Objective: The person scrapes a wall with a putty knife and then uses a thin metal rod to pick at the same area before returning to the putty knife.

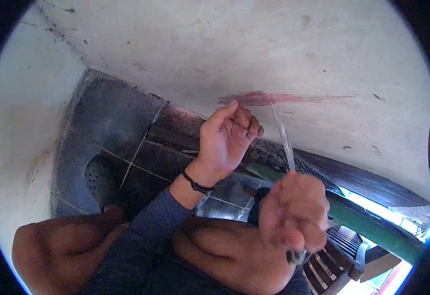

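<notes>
My right hand (293,211) is wrapped round the handle of what looks like a knife (285,137), its long, narrow, shiny blade pointing up and away from me. The blade's tip is at a dark red smear (259,98) on the pale wall (185,54); whether it touches cannot be made out. A bit of the handle end shows below the fist, which is slightly blurred. My left hand (227,140), with a dark braided bracelet (195,184) at the wrist, is palm up just below the smear. Its fingers are loosely curled, the thumb apart, and nothing is visible in it.
Grey floor tiles (114,103) meet the wall at the left. A dark perforated shoe (99,179) is on them. To the right are a green beam (357,219), black wire mesh (318,172) and a slatted wooden chair (325,263). My bent knees are close below my hands.
</notes>
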`<move>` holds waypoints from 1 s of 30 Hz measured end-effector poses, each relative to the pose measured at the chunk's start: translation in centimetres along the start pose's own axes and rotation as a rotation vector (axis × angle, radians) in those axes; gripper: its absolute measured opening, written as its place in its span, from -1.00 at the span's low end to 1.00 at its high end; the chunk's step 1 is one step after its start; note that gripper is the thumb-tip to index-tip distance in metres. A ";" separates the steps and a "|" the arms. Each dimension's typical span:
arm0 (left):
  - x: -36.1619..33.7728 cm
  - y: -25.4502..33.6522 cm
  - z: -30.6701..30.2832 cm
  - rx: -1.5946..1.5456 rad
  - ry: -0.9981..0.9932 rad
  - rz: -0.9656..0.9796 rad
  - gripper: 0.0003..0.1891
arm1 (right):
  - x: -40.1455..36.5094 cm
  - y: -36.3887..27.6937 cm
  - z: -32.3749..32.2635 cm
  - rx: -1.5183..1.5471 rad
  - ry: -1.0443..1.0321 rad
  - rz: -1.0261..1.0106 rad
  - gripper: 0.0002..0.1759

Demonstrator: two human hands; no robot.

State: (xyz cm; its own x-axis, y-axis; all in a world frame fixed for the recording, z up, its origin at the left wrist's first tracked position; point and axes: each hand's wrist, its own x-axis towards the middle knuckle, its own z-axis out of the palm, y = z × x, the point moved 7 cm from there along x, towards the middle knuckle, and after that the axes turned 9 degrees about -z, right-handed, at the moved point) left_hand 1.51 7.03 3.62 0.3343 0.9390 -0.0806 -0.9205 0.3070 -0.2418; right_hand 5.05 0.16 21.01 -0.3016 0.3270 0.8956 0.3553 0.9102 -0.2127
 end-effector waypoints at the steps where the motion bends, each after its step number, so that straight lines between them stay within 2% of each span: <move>1: 0.1 -0.1 0.1 -0.001 -0.012 -0.003 -0.61 | -0.3 0.4 0.1 -0.037 -0.045 0.020 -0.63; 3: -0.1 -0.2 0.1 0.007 -0.008 -0.011 -0.61 | -1.5 1.5 0.4 -0.006 -0.052 -0.091 -0.63; 5: 0.0 0.1 0.1 0.014 -0.020 0.008 -0.61 | -1.4 0.9 0.3 0.126 0.029 -0.123 -0.65; 7: -0.2 0.2 0.1 0.012 -0.034 0.025 -0.61 | -0.7 0.4 0.1 0.096 0.057 -0.057 -0.64; 9: -0.3 0.5 0.1 -0.004 0.029 0.011 -0.62 | -0.8 1.4 0.8 0.126 0.010 -0.209 -0.64; 11: -0.3 0.3 0.1 -0.010 0.046 0.009 -0.62 | -1.0 1.3 1.0 0.072 -0.039 -0.178 -0.63; 16: -0.2 0.2 0.1 0.025 -0.029 0.009 -0.67 | -1.0 1.4 1.0 -0.104 -0.014 -0.062 -0.61; 20: -0.7 0.0 -1.9 0.157 0.215 0.003 -0.68 | -2.9 3.7 1.5 0.031 -0.043 0.031 -0.63; 21: -1.0 -0.8 -2.4 0.201 0.294 0.021 -0.67 | -3.5 3.6 0.5 0.123 0.097 0.022 -0.64; 23: -2.4 -2.9 -4.9 0.286 0.467 0.035 -0.66 | -4.8 3.7 -1.4 0.312 0.213 0.110 -0.62; 26: -3.8 -6.9 -4.6 0.131 0.567 -0.222 -0.64 | -5.9 3.7 -2.3 0.447 0.408 0.176 -0.54; 29: -3.5 -7.6 -3.1 0.078 0.429 -0.243 -0.67 | -6.9 3.7 -3.4 0.411 0.560 0.161 -0.47; 30: -3.4 -6.7 -3.2 0.135 0.420 -0.175 -0.69 | -7.3 3.7 -4.0 0.380 0.601 0.145 -0.44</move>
State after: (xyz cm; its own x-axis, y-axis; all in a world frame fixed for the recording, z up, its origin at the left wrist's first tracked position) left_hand 7.22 1.26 2.46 0.5142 0.7361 -0.4403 -0.8518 0.4984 -0.1615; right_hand 12.11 0.13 15.28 0.3029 0.3541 0.8848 -0.0102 0.9296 -0.3685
